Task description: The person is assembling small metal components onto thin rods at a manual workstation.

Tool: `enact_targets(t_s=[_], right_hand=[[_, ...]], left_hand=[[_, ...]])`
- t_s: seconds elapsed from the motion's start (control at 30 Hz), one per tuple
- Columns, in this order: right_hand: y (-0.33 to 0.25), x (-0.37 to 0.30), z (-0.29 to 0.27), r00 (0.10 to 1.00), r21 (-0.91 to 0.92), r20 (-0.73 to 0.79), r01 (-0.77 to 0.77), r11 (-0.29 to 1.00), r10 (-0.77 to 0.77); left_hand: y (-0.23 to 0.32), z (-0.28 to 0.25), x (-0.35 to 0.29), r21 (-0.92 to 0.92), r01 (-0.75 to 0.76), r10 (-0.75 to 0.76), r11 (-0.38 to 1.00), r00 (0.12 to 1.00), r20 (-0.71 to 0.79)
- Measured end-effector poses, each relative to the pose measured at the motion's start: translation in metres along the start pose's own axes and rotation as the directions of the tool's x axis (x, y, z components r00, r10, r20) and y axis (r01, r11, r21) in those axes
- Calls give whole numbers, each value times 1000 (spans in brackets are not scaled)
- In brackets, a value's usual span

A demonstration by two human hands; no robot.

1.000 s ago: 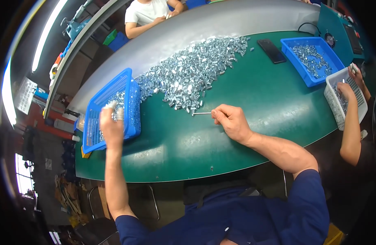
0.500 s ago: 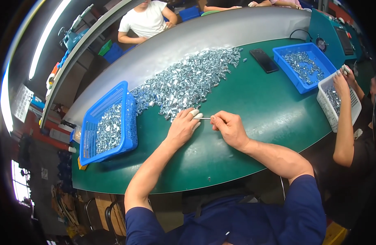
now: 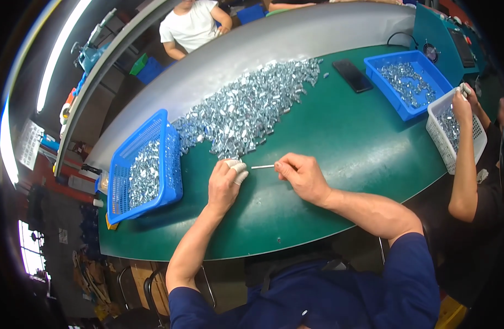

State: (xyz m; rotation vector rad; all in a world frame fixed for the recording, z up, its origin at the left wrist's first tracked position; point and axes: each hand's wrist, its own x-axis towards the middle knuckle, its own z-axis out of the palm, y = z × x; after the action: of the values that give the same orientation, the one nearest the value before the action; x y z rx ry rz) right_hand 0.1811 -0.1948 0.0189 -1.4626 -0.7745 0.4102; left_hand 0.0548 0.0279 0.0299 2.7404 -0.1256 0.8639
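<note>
My right hand [image 3: 305, 178] pinches a thin metal rod [image 3: 262, 166] that points left toward my other hand. White coverings wrap some fingertips of my left hand [image 3: 224, 182]. Its fingers are curled together at the near edge of a heap of small shiny metal pieces [image 3: 246, 104]; whatever they hold is hidden. A small gap separates the rod's tip from the left fingers. Left of that hand stands a blue perforated basket [image 3: 174, 183] holding many similar metal pieces [image 3: 144, 178].
On the green tabletop [image 3: 339, 142], a black phone [image 3: 351, 75] lies beyond my right hand. Farther right are a blue tray [image 3: 408, 112] and a white basket [image 3: 441, 143] with metal pieces. A co-worker's hands [image 3: 463, 98] are above the white basket. Another person [image 3: 190, 24] sits across the table.
My left hand has drawn left and nearer to me, away from the rod's tip, and its fingers have curled in. My right hand has shifted slightly left, still holding the rod.
</note>
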Motion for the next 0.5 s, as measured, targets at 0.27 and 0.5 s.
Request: enact_targets(t_s=[0.27, 0.5], right_hand=[[0, 2, 2, 997, -32, 67, 48, 998, -46], [-1, -2, 5, 972, -116, 138, 207, 971, -190]], left_hand=[[28, -8, -15, -297, 249, -288, 922, 953, -94], [41, 9, -23, -805, 548, -739, 229, 636, 223]])
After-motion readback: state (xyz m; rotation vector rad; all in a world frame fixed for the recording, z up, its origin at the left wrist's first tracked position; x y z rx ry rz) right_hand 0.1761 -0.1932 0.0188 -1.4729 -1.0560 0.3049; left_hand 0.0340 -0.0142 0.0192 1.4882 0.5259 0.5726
